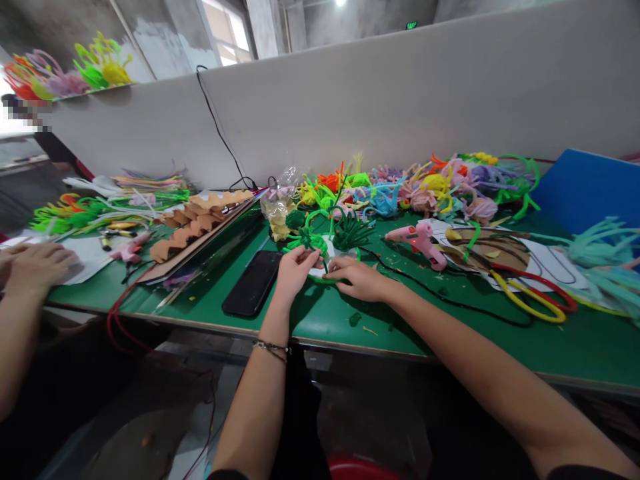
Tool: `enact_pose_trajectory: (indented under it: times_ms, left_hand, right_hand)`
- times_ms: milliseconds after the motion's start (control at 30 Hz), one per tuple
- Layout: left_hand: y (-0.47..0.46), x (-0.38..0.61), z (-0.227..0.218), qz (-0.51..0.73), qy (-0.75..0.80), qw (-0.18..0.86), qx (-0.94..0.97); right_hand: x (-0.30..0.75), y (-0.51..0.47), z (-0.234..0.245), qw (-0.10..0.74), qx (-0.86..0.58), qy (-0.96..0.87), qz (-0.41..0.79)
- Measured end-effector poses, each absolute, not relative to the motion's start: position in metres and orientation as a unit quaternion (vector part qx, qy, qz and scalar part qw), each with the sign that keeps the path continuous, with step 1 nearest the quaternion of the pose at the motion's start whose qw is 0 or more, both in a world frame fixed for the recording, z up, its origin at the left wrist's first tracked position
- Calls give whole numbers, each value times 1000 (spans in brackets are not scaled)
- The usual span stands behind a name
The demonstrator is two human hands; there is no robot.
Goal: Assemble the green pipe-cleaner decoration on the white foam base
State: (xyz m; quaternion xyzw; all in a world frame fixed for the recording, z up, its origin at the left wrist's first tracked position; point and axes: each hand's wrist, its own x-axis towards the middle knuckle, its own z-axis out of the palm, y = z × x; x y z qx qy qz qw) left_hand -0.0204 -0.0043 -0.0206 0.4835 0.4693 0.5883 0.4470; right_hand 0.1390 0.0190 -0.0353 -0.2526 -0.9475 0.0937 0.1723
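My left hand [295, 267] and my right hand [357, 277] meet over the green table [450, 340], fingers pinched on a bright green pipe cleaner [325, 279] that curves between them. Just behind the hands lie a green pipe-cleaner bundle [306, 240] and a dark green tuft [347, 232]. A bracelet circles my left wrist.
A black phone [254, 283] lies left of my hands. A pink glue gun [423, 241] rests to the right, with its black cord trailing. Colourful pipe-cleaner flowers [425, 187] pile at the back. Brown cut-outs [200, 213] and another person's hand [35, 263] are at left.
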Motion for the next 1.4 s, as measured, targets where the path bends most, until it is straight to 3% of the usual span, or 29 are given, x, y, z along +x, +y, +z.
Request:
enact_pose_trajectory:
  times_ms: [433,600,833,1400]
  left_hand:
    - [-4,-20,-20,570,479,445,498]
    - [-4,-20,-19,570,483,411,522]
    - [-7,-22,-18,565,492,382,541]
    - [-5,-17,-22,559,489,373,556]
  right_hand:
    - [141,19,-35,164,-244,-950,102]
    - [139,16,-35,203,-258,-940,92]
    - [141,17,-33,333,-275,-893,123]
    - [140,15,-31,350,-304,-878,118]
